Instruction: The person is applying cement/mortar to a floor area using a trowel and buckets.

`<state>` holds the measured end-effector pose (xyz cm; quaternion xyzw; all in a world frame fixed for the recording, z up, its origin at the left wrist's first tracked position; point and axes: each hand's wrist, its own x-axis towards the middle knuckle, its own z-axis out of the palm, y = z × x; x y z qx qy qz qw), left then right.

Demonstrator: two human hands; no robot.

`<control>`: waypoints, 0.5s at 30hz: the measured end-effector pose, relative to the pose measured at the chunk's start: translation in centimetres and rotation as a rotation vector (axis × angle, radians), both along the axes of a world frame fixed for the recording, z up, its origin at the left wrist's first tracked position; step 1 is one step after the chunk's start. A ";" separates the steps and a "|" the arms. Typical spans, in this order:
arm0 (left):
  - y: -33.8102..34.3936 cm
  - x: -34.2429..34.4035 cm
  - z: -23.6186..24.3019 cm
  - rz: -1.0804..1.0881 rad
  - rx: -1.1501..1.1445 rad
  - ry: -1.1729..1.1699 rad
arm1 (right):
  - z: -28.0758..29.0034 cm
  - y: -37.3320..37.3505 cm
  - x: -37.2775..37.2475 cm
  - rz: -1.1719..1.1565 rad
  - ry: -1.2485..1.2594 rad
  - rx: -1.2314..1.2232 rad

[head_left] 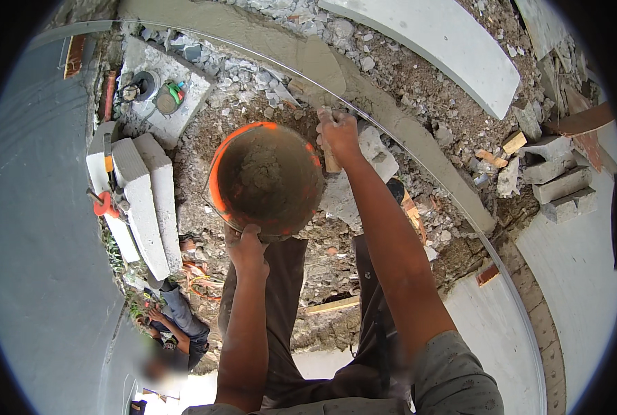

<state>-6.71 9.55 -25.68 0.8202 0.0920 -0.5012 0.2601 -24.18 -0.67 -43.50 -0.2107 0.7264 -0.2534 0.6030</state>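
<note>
My left hand (246, 245) grips the near rim of an orange bucket (218, 173) and holds it up in front of me. Grey wet mortar (260, 173) lies in the bucket's bottom. My right hand (337, 131) is closed on the wooden handle of a tool (331, 162), just right of the bucket's rim; the tool's blade is hidden behind the bucket and my hand. Beyond my right hand runs a curved band of fresh grey mortar (391, 114) over rubble.
Pale concrete blocks (146, 200) with a red-handled tool (104, 203) lie at left. Broken stone and soil (253, 90) cover the ground ahead. A long white slab (454, 41) lies at top right, grey bricks (561, 183) at right. Another person (180, 332) crouches below at lower left.
</note>
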 end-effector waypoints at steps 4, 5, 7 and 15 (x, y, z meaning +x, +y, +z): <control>0.2 0.4 -0.1 -0.055 -0.036 -0.038 | 1.5 2.8 -0.8 -0.204 -0.092 0.032; 0.2 0.3 -0.2 -0.051 -0.057 -0.030 | 1.6 3.3 -1.5 -0.230 -0.080 0.024; 0.2 -0.1 -0.3 -0.053 -0.056 -0.016 | 0.9 4.5 -2.7 -0.217 -0.058 -0.001; 0.5 -1.4 -0.6 -0.085 -0.058 0.040 | 0.8 7.6 -6.5 -0.322 -0.041 0.030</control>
